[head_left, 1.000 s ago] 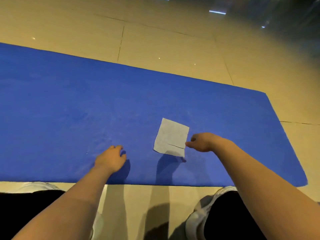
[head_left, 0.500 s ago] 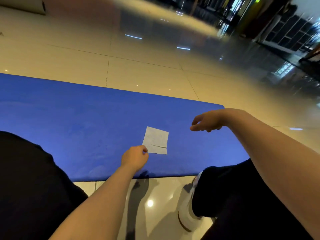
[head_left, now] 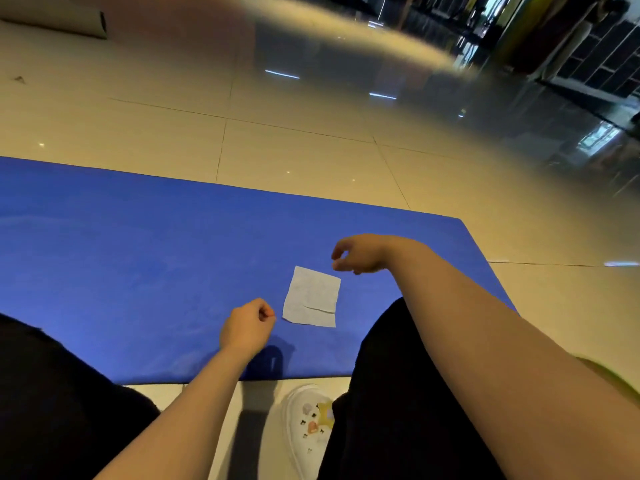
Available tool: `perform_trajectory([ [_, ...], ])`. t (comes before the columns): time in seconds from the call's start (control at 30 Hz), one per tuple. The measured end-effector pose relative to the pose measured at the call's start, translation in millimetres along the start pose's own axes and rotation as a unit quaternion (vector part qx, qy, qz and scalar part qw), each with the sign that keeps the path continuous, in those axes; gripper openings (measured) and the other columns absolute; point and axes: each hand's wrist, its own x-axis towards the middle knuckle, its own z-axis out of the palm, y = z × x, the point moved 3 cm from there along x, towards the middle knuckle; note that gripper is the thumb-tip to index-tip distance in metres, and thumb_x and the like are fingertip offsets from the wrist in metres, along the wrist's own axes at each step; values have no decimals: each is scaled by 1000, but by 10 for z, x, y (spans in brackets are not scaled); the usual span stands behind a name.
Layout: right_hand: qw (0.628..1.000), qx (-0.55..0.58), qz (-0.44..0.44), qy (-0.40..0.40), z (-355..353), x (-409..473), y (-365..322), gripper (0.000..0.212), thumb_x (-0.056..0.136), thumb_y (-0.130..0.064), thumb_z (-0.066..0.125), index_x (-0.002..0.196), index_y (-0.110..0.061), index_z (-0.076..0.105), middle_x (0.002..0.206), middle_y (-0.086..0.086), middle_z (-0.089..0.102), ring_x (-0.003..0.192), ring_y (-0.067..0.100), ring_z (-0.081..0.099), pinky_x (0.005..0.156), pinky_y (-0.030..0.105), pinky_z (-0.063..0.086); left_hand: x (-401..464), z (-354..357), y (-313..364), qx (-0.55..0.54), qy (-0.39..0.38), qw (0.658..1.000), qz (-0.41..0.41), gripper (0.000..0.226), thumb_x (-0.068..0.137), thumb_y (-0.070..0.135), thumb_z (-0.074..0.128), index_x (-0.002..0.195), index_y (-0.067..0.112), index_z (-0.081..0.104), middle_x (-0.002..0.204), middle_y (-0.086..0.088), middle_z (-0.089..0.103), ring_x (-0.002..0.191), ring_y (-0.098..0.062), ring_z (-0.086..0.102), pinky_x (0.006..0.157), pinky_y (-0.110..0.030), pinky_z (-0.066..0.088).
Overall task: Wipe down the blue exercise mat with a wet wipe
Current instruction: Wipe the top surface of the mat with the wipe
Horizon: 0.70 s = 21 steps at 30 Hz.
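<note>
right now the wipe [head_left: 311, 296] lies flat on the blue mat [head_left: 145, 265], near the mat's front edge and toward its right end, with one lower corner folded over on itself. neither hand has it. the left hand [head_left: 247, 327] sits just to the left of the wipe, fingers curled in with nothing between them, knuckles close to the wipe's lower left corner but apart from it. the right hand [head_left: 358, 254] hangs above the mat just past the wipe's upper right corner, fingers loosely bent and holding nothing.

the step in hand looks like taking the wipe up to start or resume wiping. to do it well, i'd judge it best to lay a flat palm on the middle of the wipe rather than pinch a corner, so the whole sheet presses on the mat and does not bunch up. the folded corner may want smoothing first. long overlapping strokes running along the mat would cover it evenly. a thin damp sheet like this will likely drag and roll on the mat's grippy surface if pushed from one edge.

as for containers, no wipe packet, bin or bucket shows anywhere. what else is in view: a tiled floor [head_left: 294, 150], a white shoe with charms [head_left: 304, 427] at the mat's near edge, and a rolled mat [head_left: 55, 19] far off at the upper left.
</note>
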Motion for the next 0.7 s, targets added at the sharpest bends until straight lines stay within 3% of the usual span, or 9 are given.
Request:
perform_trajectory([
  [0.07, 1000, 7, -20, -5, -57, 153, -146, 42, 103, -33, 47, 140, -15, 46, 129, 8, 57, 109, 23, 62, 91, 35, 48, 59, -3, -19, -24, 19, 999, -13, 13, 97, 20, 52, 88, 18, 60, 82, 1, 62, 76, -23, 57, 63, -33, 45],
  [0.17, 991, 28, 0, -128, -33, 282, -235, 44, 103, -37, 46, 143, -19, 42, 132, 8, 57, 103, 22, 62, 100, 44, 48, 130, 38, -44, -52, 32, 997, -37, 17, 99, 22, 51, 85, 17, 59, 75, 2, 58, 69, -20, 50, 61, -32, 41],
  [0.23, 990, 34, -6, -135, -63, 376, -254, 45, 103, -38, 45, 145, -21, 40, 134, 7, 55, 108, 22, 61, 102, 45, 46, 196, 104, -80, -59, 34, 996, -52, 18, 100, 22, 50, 85, 15, 59, 73, 1, 56, 66, -19, 48, 59, -31, 39],
  [0.4, 995, 98, -8, 8, 147, 882, 83, 43, 104, -36, 41, 141, -15, 45, 140, 9, 49, 125, 26, 49, 100, 38, 40, 399, 337, -45, -58, 17, 997, -48, 19, 100, 22, 50, 82, 21, 56, 74, 3, 57, 66, -16, 52, 55, -31, 42],
  [0.47, 984, 153, 25, 89, 523, 1130, 341, 35, 105, -33, 39, 130, -13, 51, 133, 15, 50, 119, 27, 49, 97, 35, 39, 556, 402, -74, -72, 28, 996, -48, 16, 100, 22, 51, 85, 22, 58, 85, 3, 62, 80, -20, 59, 69, -37, 50],
  [0.5, 976, 178, 41, 116, 743, 1245, 447, 38, 105, -32, 39, 135, -11, 49, 139, 14, 48, 124, 28, 47, 99, 34, 38, 653, 432, -103, -79, 41, 995, -51, 13, 100, 21, 52, 89, 20, 59, 93, 2, 63, 88, -22, 60, 74, -38, 49],
  [0.6, 970, 178, 45, 160, 1313, 1599, 620, 51, 105, -32, 37, 151, -10, 30, 158, 8, 27, 144, 25, 25, 115, 33, 23, 983, 551, -229, -67, 85, 991, -74, 16, 100, 19, 53, 110, 13, 64, 114, -5, 61, 104, -28, 58, 82, -37, 44],
  [0.7, 970, 154, 19, 189, 1572, 2116, 621, 57, 105, -41, 27, 155, -15, 19, 163, 3, 14, 150, 19, 11, 120, 28, 7, 1436, 665, -420, -3, 151, 987, -63, 30, 99, 19, 56, 127, 8, 60, 130, -12, 57, 123, -33, 50, 102, -47, 40],
])
